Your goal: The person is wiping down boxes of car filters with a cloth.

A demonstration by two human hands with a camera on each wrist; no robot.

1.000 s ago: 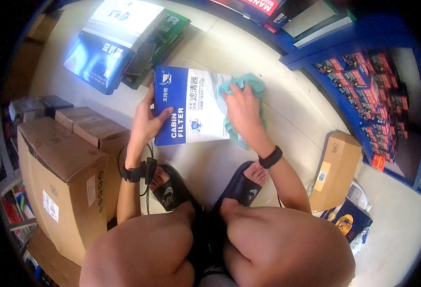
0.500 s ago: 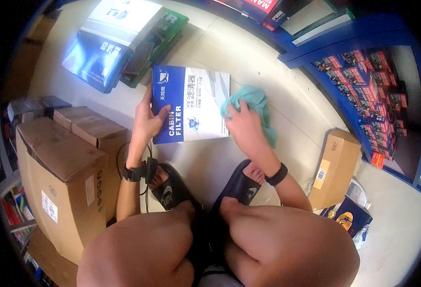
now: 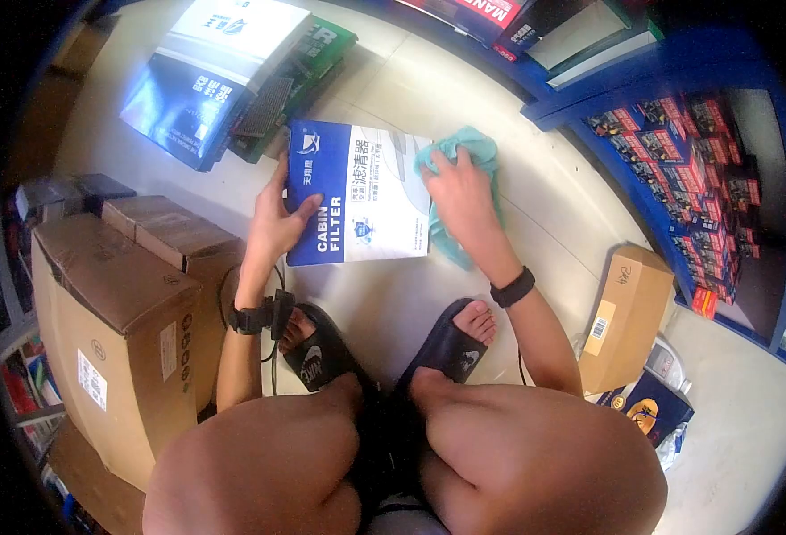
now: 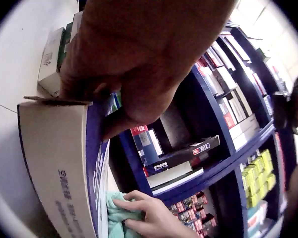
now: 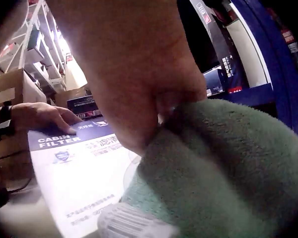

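Observation:
A blue and white cabin filter box [image 3: 390,234] is held in front of the person's feet, its printed face toward the head camera. My left hand [image 3: 275,221] grips its left end, thumb over the blue band and the other fingers hidden behind. At the box's right edge, my right hand [image 3: 463,203] holds a crumpled green cloth [image 3: 480,150] with bent fingers. Part of that cloth hangs below the hand. In the right wrist view the fluffy cloth [image 5: 223,168] overlaps the edge of the box [image 5: 84,173]. The left wrist view shows the box's plain side [image 4: 54,148].
More filter boxes [image 3: 188,107] lie on the floor at the upper left. Cardboard cartons [image 3: 116,276] stand along the left. On the right are a long carton [image 3: 627,316] and a blue shelf [image 3: 580,102] stacked with small red boxes [image 3: 678,169]. Sandalled feet [image 3: 451,343] are below the box.
The right hand and cloth moved down and slightly right, then back up along the box's right edge. The left hand keeps its grip, and the box has barely shifted.

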